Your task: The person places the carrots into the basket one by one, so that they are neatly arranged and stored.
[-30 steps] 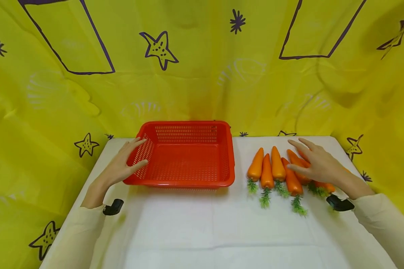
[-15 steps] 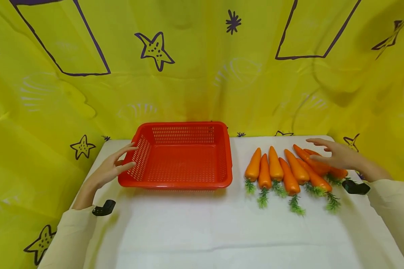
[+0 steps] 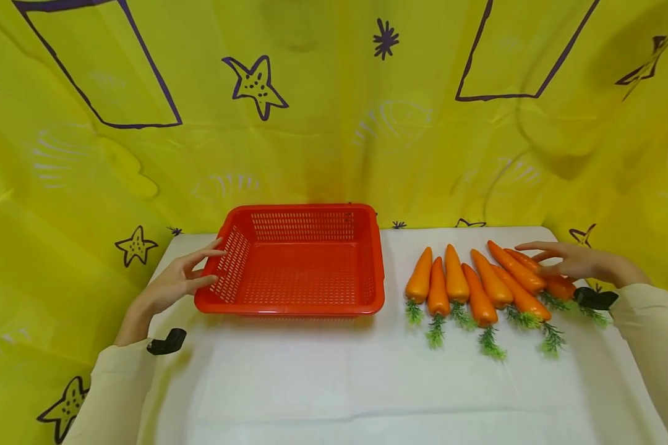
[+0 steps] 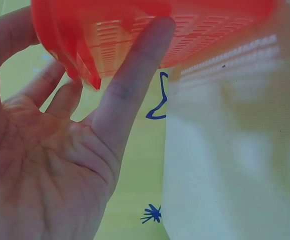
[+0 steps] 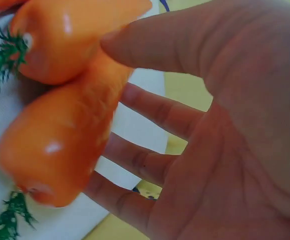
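A red plastic basket (image 3: pixel 289 308) with slotted walls stands at the back left of the table. My left hand (image 3: pixel 169 285) is at its left end, fingertips right at the rim, thumb toward the front corner. In the left wrist view the thumb (image 4: pixel 130 92) lies straight across the basket's wall (image 4: pixel 205 37). Several orange toy carrots (image 3: pixel 481 300) with green tops lie fanned out at the right. My right hand (image 3: pixel 581 262) is low over the rightmost ones. In the right wrist view the outermost carrot (image 5: pixel 55 145) lies between its thumb and loosely spread fingers.
A white cloth covers the table (image 3: pixel 334 377). Behind and beside it hangs a yellow sheet (image 3: pixel 323 142) with starfish drawings. A small black device (image 3: pixel 167 342) sits on the left wrist, another black device (image 3: pixel 595 299) on the right.
My right hand has moved right across the carrots and down to the rightmost ones, uncovering others. My left hand has shifted slightly left along with the whole view, staying at the basket's rim.
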Demonstrator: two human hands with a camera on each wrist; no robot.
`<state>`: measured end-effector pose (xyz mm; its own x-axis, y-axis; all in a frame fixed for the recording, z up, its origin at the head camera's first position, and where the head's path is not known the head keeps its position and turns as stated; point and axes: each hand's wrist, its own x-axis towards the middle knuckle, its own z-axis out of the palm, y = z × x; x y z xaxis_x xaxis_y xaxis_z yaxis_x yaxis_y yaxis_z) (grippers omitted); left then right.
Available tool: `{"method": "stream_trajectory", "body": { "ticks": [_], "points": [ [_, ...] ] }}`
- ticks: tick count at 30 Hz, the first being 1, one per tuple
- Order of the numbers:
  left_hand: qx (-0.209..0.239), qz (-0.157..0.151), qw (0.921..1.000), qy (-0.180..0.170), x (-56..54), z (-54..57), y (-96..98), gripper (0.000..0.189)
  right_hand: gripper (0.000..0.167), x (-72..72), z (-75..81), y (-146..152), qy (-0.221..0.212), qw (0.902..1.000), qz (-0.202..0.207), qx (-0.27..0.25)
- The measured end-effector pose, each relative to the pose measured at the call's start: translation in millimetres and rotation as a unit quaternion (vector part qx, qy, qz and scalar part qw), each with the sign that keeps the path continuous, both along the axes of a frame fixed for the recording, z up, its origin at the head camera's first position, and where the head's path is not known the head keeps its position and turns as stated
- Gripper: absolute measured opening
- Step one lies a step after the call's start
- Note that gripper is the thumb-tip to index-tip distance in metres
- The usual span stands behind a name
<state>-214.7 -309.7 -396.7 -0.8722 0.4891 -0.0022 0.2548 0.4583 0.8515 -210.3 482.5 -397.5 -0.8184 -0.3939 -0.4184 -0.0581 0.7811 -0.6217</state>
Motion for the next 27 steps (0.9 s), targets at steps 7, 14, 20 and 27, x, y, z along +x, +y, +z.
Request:
{"method": "stream_trajectory", "body": {
  "ticks": [7,14,20,27],
  "points": [
    [0.027,-0.005,0.9992,-0.03,-1.3,-4.9,-7.8,0.05,0.064,3.2,-8.3,15,-0.078,0.9946,-0.029,-0.061],
    [0.035,-0.001,0.999,-0.029,0.5,-5.7,-10.3,0.049,0.064,7.5,-16.2,27,-0.092,0.9895,-0.048,-0.101],
    [0.05,0.002,0.9985,-0.021,0.0,-9.8,-8.4,0.049,0.065,12.8,-17.7,32,-0.087,0.9894,-0.072,-0.091],
    [0.094,0.006,0.9943,-0.05,-2.9,-15.4,-6.8,0.048,0.068,20.9,-19.0,33,-0.12,0.9818,-0.091,-0.116]
  ]
}}
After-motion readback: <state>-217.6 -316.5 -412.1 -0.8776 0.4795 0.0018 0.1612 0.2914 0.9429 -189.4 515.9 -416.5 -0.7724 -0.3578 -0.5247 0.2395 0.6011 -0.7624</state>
